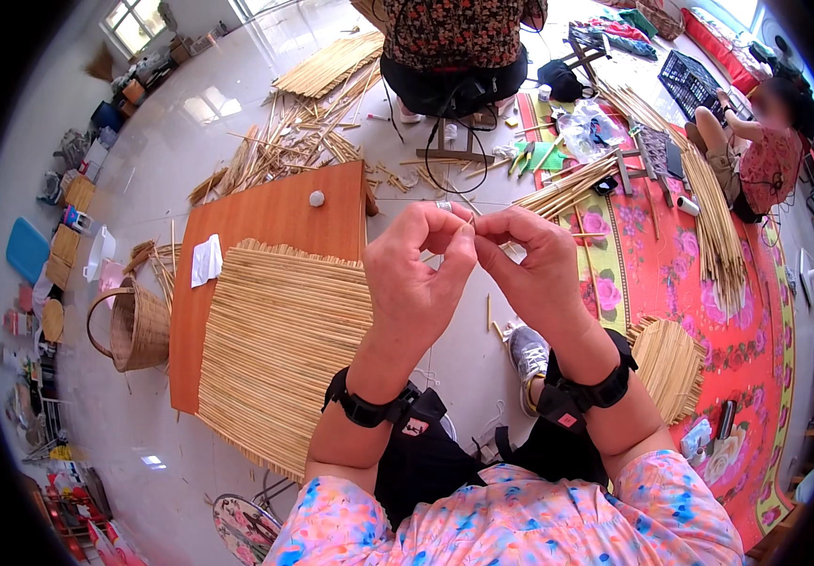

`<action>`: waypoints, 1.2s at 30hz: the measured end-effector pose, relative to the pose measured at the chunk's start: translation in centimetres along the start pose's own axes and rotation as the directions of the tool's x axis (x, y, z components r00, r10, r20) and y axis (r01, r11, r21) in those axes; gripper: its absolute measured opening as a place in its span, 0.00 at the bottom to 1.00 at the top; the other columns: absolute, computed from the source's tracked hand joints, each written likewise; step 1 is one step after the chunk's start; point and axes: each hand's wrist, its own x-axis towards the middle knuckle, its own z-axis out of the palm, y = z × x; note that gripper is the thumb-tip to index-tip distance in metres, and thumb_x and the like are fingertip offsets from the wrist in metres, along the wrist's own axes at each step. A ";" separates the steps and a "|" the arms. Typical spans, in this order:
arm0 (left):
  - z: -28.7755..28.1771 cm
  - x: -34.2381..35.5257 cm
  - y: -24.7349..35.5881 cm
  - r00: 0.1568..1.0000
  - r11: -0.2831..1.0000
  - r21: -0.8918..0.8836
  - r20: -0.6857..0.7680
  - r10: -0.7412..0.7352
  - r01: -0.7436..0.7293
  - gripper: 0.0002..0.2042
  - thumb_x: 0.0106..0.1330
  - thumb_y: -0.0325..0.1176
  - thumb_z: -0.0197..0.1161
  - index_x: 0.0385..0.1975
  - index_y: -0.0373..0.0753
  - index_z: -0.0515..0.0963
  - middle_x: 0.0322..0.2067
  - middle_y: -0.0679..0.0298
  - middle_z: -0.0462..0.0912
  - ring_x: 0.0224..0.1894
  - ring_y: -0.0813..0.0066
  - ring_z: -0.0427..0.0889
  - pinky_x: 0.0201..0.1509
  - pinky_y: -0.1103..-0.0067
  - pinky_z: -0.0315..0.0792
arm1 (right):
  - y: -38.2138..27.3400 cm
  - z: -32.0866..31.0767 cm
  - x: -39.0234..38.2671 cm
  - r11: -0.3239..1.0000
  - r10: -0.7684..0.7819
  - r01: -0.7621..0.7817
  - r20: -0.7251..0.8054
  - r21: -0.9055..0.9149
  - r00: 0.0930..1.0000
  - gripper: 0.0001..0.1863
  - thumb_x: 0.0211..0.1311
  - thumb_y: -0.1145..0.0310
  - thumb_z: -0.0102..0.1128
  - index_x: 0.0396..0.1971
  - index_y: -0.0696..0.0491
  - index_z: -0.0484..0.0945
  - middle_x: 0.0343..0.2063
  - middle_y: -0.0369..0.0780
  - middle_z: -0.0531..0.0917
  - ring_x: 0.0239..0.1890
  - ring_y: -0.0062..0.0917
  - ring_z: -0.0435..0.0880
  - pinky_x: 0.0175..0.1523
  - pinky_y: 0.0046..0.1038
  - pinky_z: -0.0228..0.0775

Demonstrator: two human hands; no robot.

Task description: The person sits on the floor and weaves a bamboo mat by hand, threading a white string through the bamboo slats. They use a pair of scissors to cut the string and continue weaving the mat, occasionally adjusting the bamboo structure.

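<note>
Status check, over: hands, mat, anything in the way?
Left hand and right hand raised, pinching close together; anything held too small to tell. Straw-coloured mat on wooden table, neither hand on it. Left forearm partly hides it.

Straw-coloured mat [279, 349], white cloth [206, 261] and ball [317, 198] are supported by a brown table [260, 212]. Stalks [279, 151] are strewn across the floor [128, 424].

Short-sleeved pastel top [511, 519], lower centre: pink-orange, blue splotches. Black strap with boxy module on left wrist [369, 408], matching black strap on right [605, 389]. Black legwear [430, 472]. Grey sneaker [528, 357], pale laces, centre-right.
</note>
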 end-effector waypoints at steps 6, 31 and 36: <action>0.1 0.0 0.0 1.000 1.000 -0.011 -0.003 0.011 -0.011 0.03 0.57 0.24 0.62 0.27 0.34 0.75 0.25 0.62 0.82 0.24 0.80 0.80 0.29 0.82 0.73 | -0.3 -0.1 0.0 1.000 -0.008 0.008 -0.006 -0.010 1.000 0.06 0.50 0.79 0.68 0.30 0.59 0.82 0.25 0.40 0.83 0.27 0.21 0.83 0.33 0.21 0.73; 0.1 0.0 0.1 1.000 1.000 0.000 -0.018 -0.018 0.018 0.03 0.57 0.24 0.62 0.26 0.34 0.75 0.24 0.63 0.82 0.24 0.81 0.81 0.30 0.82 0.74 | 0.0 0.0 0.0 0.998 -0.057 0.056 -0.026 -0.041 0.998 0.07 0.49 0.79 0.68 0.30 0.58 0.82 0.24 0.40 0.83 0.26 0.21 0.82 0.31 0.21 0.72; 0.2 0.0 0.1 1.000 1.000 -0.018 -0.024 -0.005 0.005 0.03 0.58 0.25 0.63 0.27 0.34 0.75 0.24 0.63 0.82 0.24 0.80 0.81 0.30 0.82 0.74 | -0.1 0.0 0.0 0.996 -0.068 0.066 -0.026 -0.067 0.997 0.06 0.49 0.78 0.68 0.29 0.58 0.82 0.24 0.40 0.83 0.26 0.22 0.82 0.31 0.21 0.72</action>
